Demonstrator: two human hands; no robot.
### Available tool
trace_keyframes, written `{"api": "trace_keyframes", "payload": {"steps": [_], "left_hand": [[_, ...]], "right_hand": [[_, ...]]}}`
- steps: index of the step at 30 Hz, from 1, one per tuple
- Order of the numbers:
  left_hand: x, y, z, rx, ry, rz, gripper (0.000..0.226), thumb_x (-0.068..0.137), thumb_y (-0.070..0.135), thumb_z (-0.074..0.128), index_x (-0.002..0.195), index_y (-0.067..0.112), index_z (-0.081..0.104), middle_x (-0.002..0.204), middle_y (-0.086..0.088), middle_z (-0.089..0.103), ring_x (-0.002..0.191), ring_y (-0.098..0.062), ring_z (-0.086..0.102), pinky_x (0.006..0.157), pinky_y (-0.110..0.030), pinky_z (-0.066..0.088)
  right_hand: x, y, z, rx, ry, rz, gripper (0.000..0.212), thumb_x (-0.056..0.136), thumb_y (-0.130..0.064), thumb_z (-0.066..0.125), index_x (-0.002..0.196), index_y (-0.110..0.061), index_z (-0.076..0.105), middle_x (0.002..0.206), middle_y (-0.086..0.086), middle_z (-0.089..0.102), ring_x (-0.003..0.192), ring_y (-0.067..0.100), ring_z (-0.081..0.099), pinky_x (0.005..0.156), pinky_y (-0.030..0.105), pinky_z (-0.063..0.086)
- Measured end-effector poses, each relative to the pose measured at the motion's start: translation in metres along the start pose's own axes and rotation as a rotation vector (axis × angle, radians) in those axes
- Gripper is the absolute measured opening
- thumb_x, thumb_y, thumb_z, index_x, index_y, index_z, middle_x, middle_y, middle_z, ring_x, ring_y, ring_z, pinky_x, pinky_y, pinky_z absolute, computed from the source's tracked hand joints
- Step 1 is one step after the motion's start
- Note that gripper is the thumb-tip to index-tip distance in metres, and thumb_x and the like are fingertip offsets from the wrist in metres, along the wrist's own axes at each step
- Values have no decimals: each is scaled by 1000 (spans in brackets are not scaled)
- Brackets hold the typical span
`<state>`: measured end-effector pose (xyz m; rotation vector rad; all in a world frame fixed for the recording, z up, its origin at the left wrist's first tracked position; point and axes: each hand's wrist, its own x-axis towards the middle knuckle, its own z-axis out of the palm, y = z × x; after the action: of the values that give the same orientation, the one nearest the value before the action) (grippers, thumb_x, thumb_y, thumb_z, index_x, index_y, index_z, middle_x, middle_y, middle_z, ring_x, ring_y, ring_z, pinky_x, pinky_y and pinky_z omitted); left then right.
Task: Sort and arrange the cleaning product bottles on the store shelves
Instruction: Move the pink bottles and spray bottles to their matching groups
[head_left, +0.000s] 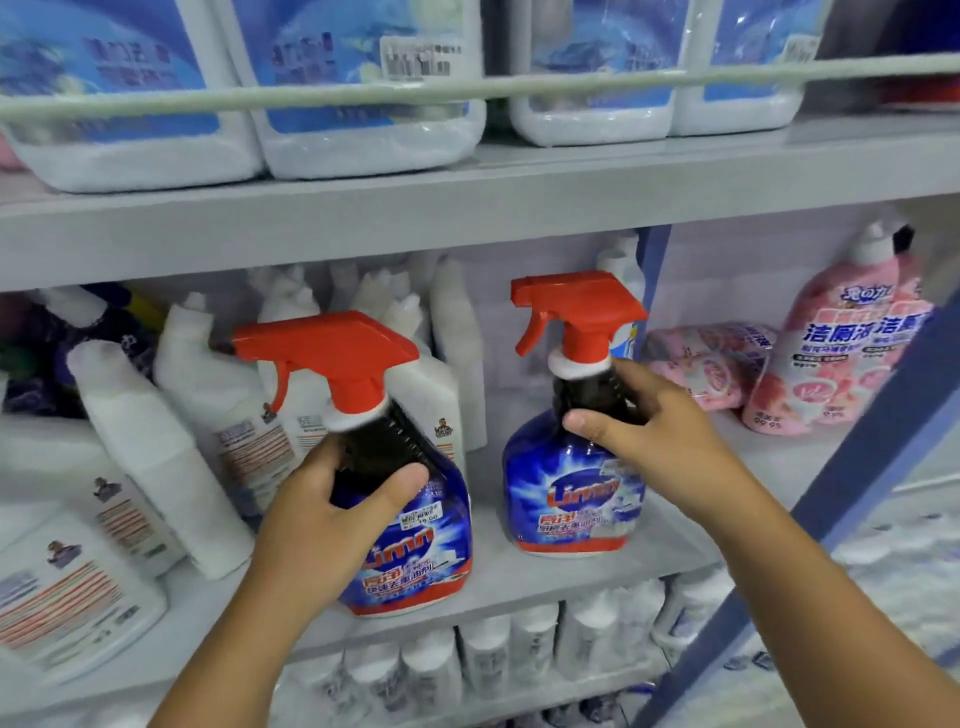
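Each hand grips a spray bottle's dark neck: left hand on the tilted left bottle, right hand on the right bottle, upright on the middle shelf. Stand the left one upright beside it, triggers aligned.

Hands on two spray bottles

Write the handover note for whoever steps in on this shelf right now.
Left hand grips the neck of the left spray bottle, tilted at the middle shelf front edge.
Right hand grips the neck of the right spray bottle, upright on that shelf.
Done: both red-trigger sprays are together.
Left: stand the left one upright beside the right; straighten the leaning white bottles and the pink refill pouch lying flat.
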<state>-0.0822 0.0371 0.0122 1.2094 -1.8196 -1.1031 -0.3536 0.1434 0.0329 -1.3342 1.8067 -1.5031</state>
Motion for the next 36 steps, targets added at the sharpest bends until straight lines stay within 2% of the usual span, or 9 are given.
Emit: {"api": "trace_keyframes", "payload": {"steps": [3, 7, 10, 13, 17, 20, 26, 31, 36], "left_hand": [[-8, 8, 15, -56, -1, -34, 44, 54, 73, 84, 90, 53, 68, 87, 21, 77, 81, -6, 75, 73, -33, 57], [-23, 27, 43, -124, 82, -66, 21, 74, 40, 80, 93, 36, 72, 87, 14, 78, 78, -7, 76, 73, -38, 60], [-38, 35, 56, -158, 203, -74, 14, 81, 25, 82, 92, 30, 74, 86, 11, 79, 77, -7, 75, 73, -34, 55], [-59, 43, 64, -178, 292, -95, 19, 81, 25, 84, 87, 41, 75, 88, 9, 79, 83, -13, 76, 78, -38, 58], [-95, 58, 71, -164, 343, -91, 22, 76, 35, 88, 93, 36, 76, 92, 9, 79, 88, -14, 76, 87, -47, 60], [-126, 71, 70, -188, 346, -89, 43, 65, 49, 88, 100, 29, 75, 96, 6, 80, 90, -19, 77, 89, -54, 60], [-195, 86, 69, -203, 309, -30, 31, 64, 45, 92, 89, 46, 73, 88, 10, 79, 84, -19, 77, 84, -53, 60], [-240, 84, 99, -255, 267, -34, 13, 79, 25, 84, 85, 30, 73, 77, 16, 77, 68, 0, 72, 67, -31, 50], [-253, 106, 149, -227, 114, -32, 15, 78, 30, 84, 89, 33, 74, 83, 16, 78, 74, -3, 73, 73, -35, 54]], "right_hand": [[-6, 16, -4, 71, -42, 10, 40, 77, -34, 87, 113, -35, 69, 108, -12, 76, 101, 4, 70, 87, 24, 54], [-8, 25, -9, 118, -68, 0, 34, 83, -22, 82, 114, -30, 70, 106, -14, 75, 101, 3, 69, 87, 23, 54], [-12, 24, -17, 185, -84, 5, 27, 84, -22, 82, 106, -34, 71, 100, -9, 77, 95, 9, 73, 85, 33, 60], [-21, 23, -27, 233, -83, -1, 24, 81, -27, 84, 102, -33, 72, 97, -4, 77, 93, 17, 75, 86, 49, 61], [-47, 11, -41, 274, -88, -22, 22, 82, -23, 83, 100, -28, 73, 94, -2, 77, 90, 18, 75, 85, 49, 61], [-75, -1, -58, 307, -116, -12, 22, 83, -25, 81, 101, -34, 72, 95, -5, 78, 87, 13, 76, 80, 41, 63], [-154, -16, -104, 231, -32, 28, 23, 82, -25, 81, 96, -41, 74, 91, -6, 78, 84, 15, 76, 77, 41, 61], [-203, -14, -151, 212, 45, 87, 18, 83, -19, 78, 98, -29, 76, 89, 1, 79, 83, 23, 77, 74, 41, 60], [-233, -11, -207, 201, 165, 108, 19, 85, -19, 77, 101, -28, 75, 90, 0, 79, 84, 22, 76, 75, 39, 60]]}}
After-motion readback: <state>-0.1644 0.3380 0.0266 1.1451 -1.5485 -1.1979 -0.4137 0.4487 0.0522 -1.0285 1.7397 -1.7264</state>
